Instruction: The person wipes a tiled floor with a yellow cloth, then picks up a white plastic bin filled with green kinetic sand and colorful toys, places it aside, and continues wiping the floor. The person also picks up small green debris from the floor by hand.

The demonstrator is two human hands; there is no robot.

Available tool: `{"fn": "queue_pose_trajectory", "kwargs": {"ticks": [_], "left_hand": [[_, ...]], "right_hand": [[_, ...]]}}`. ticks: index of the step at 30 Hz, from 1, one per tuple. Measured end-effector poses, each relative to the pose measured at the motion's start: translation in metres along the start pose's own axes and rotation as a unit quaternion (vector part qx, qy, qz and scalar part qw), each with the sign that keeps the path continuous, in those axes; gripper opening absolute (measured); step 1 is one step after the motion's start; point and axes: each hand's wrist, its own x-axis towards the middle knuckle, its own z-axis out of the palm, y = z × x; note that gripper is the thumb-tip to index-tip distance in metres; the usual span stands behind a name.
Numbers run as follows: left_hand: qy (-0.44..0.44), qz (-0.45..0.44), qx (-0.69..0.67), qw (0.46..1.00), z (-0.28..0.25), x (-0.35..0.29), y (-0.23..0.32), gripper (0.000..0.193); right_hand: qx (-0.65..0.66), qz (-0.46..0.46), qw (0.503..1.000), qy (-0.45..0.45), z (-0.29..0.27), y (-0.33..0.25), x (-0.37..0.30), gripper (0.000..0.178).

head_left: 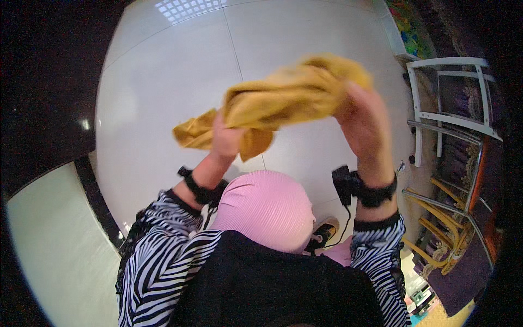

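Note:
Both hands hold a mustard-yellow piece of cloth [283,103] up in front of me, over the floor. It is bunched and twisted lengthwise, so I cannot make out whether it is a towel or a garment. My left hand [226,137] is closed round it, with a loose end hanging to the left and another flap below the fist. At the other end, my right hand [364,117] grips the cloth; its fingers are blurred and partly hidden behind the folds. A black strapped device sits on each forearm.
Pale tiles make up the floor [158,103]. Along the right stand a white frame [452,117], metal-legged furniture and curved wooden legs [444,223] near purple fabric [460,283]. Dark furniture [49,82] fills the left side. My pink-covered knee [267,210] and a shoe [325,231] are below.

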Motion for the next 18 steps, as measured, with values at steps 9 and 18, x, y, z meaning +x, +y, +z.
{"fn": "queue_pose_trajectory", "kwargs": {"ticks": [9, 18], "left_hand": [[0.212, -0.204, 0.493, 0.818, -0.072, -0.125, -0.096, 0.092], [0.144, -0.132, 0.592, 0.782, -0.013, -0.028, -0.125, 0.083]], "right_hand": [[-0.355, 0.137, 0.921, 0.085, -0.085, 0.132, -0.022, 0.047], [-0.367, 0.106, 0.919, 0.1, -0.106, 0.176, -0.051, 0.041]]}}
